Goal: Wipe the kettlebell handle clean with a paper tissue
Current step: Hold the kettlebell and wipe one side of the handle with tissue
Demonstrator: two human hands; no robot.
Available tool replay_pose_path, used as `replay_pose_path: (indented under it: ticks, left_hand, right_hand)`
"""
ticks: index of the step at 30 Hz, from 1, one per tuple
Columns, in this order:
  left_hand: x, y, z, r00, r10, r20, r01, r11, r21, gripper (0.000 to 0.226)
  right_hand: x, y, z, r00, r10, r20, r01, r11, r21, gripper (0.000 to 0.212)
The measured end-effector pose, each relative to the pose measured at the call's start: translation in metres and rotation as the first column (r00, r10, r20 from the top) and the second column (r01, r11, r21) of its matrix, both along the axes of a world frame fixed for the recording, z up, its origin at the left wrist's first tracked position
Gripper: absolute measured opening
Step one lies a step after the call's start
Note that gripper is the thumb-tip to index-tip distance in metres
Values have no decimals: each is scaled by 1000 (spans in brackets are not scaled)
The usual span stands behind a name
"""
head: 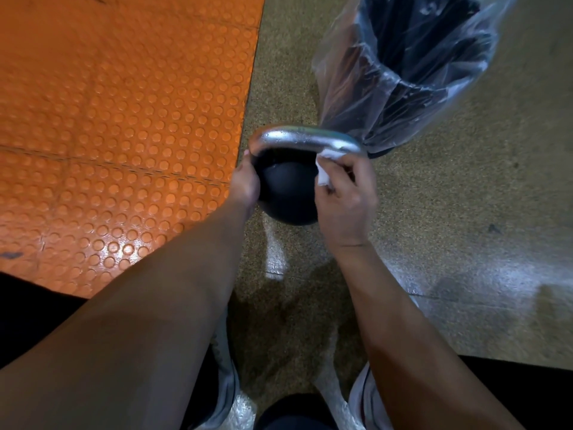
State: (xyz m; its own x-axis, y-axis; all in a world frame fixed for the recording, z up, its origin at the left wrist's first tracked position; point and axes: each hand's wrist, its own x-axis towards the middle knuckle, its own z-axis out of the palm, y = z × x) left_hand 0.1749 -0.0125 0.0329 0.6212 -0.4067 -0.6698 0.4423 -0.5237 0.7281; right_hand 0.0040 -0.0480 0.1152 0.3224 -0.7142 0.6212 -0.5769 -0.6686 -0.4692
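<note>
Your right hand (345, 200) pinches a white paper tissue (325, 172) against the right bend of the kettlebell handle (305, 141), while your left hand (245, 184) grips the black kettlebell (286, 193) at its nine o'clock side. A plastic-lined bin (403, 72) stands at one o'clock, an orange studded mat (124, 119) at ten.

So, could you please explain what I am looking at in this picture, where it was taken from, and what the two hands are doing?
This is one view from a camera worn on a person's head, looking down at their own arms. There is no machine. A black kettlebell with a shiny handle stands on the speckled floor, beside an orange studded mat. The left hand steadies the kettlebell's side. The right hand holds a white tissue against the handle's right end. Behind is a bin lined with a clear plastic bag.
</note>
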Motion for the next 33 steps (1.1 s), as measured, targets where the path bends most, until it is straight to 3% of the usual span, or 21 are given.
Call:
replay_pose_path:
  ticks: [6, 10, 15, 28, 33]
  left_hand:
    - [1, 0, -3, 1000, -5, 5, 5, 1000, 3, 60]
    - [1, 1, -2, 1000, -10, 15, 10, 1000, -9, 60]
    - [1, 1, -3, 1000, -27, -3, 27, 999, -17, 63]
    - [2, 2, 0, 1000, -18, -10, 18, 1000, -1, 71]
    - [2, 2, 0, 999, -26, -22, 26, 1000, -8, 68]
  right_hand:
    - [12, 2, 5, 998, 57, -13, -58, 997, -45, 12]
    - [3, 0, 7, 1000, -11, 5, 11, 1000, -19, 14]
    - [7, 1, 2, 999, 17, -38, -17, 1000, -17, 19]
    - [4, 0, 6, 998, -15, 59, 17, 999, -41, 13]
    - [10, 2, -3, 1000, 11, -8, -12, 999, -49, 18]
